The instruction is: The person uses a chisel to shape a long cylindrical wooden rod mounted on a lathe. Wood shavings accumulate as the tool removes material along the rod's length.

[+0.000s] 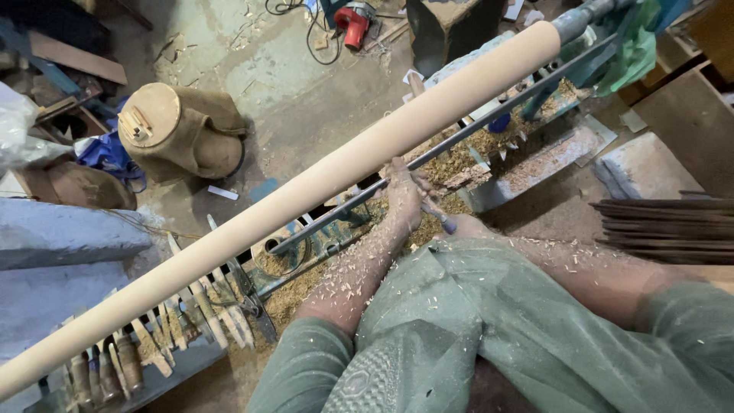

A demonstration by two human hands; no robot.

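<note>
The long pale wooden cylinder (pixel 306 187) lies mounted along the lathe, running diagonally from lower left to upper right, smooth and evenly round. Just below it runs the dark metal tool rest bar (pixel 474 130), and the left hand (pixel 404 195), dusted with shavings, presses against that bar and clasps the shaft of a turning chisel (pixel 437 216) whose tip meets the wood. The right hand (pixel 466 227) is mostly hidden behind the green-clad knee (pixel 489 306); it seems to grasp the chisel's handle end, but I cannot tell for sure.

The chief risk, as I judge it, is a catch: if the edge tilts or bites too deep, it could gouge the finished surface or wrench the tool from the grip. The fingers sit very close to the wood, so a slip could drag them against it. Loose sleeve cloth near the piece could snag. Shavings (pixel 466 157) heaped under the bar and a row of spare chisels (pixel 191 306) along the lathe bed lie near the legs, another hazard.
</note>
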